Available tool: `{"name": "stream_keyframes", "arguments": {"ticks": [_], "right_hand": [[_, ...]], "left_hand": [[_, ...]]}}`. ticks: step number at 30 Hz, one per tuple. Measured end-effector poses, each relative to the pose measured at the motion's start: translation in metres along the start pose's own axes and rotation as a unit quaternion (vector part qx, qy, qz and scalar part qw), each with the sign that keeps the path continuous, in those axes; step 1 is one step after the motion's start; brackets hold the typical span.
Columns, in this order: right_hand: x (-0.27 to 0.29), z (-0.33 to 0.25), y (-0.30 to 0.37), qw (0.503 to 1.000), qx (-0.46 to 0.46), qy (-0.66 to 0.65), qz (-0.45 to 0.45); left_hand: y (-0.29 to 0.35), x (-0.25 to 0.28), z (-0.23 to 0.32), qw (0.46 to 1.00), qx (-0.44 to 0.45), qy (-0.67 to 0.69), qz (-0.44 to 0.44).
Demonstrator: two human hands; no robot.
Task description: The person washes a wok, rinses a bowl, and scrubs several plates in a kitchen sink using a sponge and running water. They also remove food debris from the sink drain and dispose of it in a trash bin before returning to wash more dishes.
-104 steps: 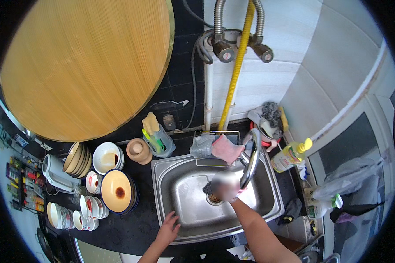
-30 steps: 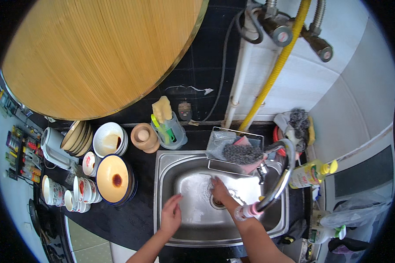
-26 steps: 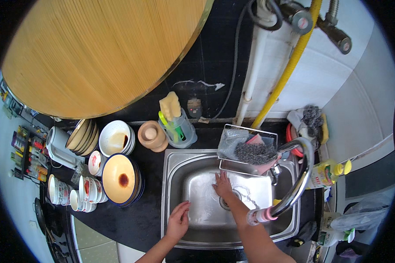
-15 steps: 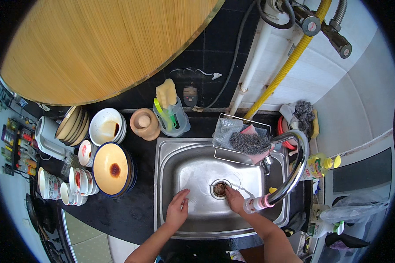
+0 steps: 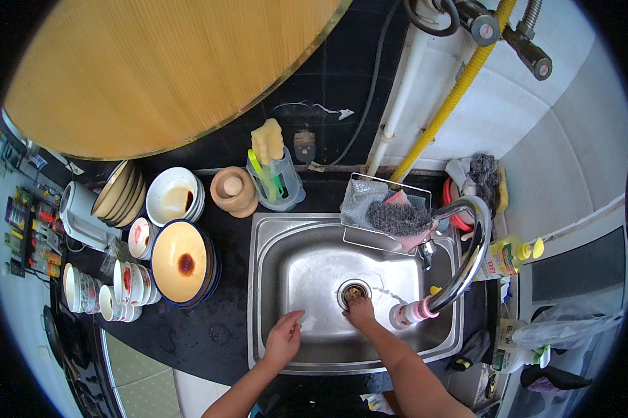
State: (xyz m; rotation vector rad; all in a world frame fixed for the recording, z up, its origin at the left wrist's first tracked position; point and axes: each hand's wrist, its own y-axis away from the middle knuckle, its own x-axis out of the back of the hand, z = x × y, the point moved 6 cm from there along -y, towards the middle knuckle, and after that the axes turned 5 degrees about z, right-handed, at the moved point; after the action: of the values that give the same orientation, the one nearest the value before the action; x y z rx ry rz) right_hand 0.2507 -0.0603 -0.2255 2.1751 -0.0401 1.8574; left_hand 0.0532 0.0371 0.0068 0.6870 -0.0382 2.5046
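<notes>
A stainless steel sink (image 5: 307,359) lies in front of me with wet, shiny walls. My right hand (image 5: 359,313) reaches down to the round drain (image 5: 343,287), its fingers bent together over the opening. Brownish scraps show in the drain beside the fingertips; what the fingers grip, if anything, is hidden. Over the left part of the basin, my left hand (image 5: 283,340) is held with fingers stretched out and nothing in it. The curved chrome faucet (image 5: 477,258) ends in a pink and clear nozzle (image 5: 413,312), just right of my right wrist.
A wire rack (image 5: 377,245) with steel wool (image 5: 397,219) and cloths sits across the sink's back right. Stacked bowls (image 5: 178,258) and small patterned cups (image 5: 134,282) fill the left counter. Behind stand a wooden mortar (image 5: 233,193) and a utensil holder (image 5: 279,182). Bottles (image 5: 505,259) line the right.
My right hand has shifted from the drain's right edge to over the opening, fingers now bent down into it. My left hand has stayed nearly still. The view has shifted slightly.
</notes>
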Motion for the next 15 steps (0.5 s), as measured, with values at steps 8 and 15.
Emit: {"name": "stream_keyframes", "arguments": {"ticks": [8, 15], "right_hand": [[0.072, 0.003, 0.023, 0.993, 0.052, -0.046, 0.09], [0.154, 0.017, 0.068, 0.957, -0.035, -0.153, 0.243]], "left_hand": [[0.015, -0.009, -0.004, 0.998, 0.035, 0.021, -0.054], [0.025, 0.001, -0.036, 0.998, 0.062, 0.015, -0.015]]}}
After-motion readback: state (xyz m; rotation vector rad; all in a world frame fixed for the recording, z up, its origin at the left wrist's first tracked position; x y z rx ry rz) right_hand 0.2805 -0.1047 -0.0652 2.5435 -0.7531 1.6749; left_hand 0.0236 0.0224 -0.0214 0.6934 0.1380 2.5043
